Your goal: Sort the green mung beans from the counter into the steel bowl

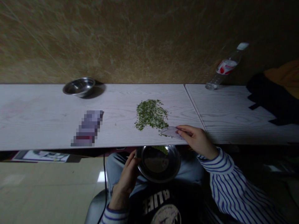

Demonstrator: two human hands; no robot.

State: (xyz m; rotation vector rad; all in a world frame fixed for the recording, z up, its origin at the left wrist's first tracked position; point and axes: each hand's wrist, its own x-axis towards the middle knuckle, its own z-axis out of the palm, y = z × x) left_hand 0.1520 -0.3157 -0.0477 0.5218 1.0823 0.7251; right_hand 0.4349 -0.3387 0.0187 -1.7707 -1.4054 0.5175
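My left hand is closed on the left rim of a steel bowl, held over my lap just below the table's front edge. Some green grains lie inside the bowl at its far side. Between the thumb and fingers of my right hand is a thin clear plastic piece, flat on the table. Its left end touches the near right side of a spread pile of small green beans, with white grains mixed in. A few beans lie scattered by the plastic piece.
A second steel bowl stands at the back left. A pixelated flat object lies on the left of the white table. At the back right are a clear bottle and dark and orange cloth. A seam crosses the tabletop.
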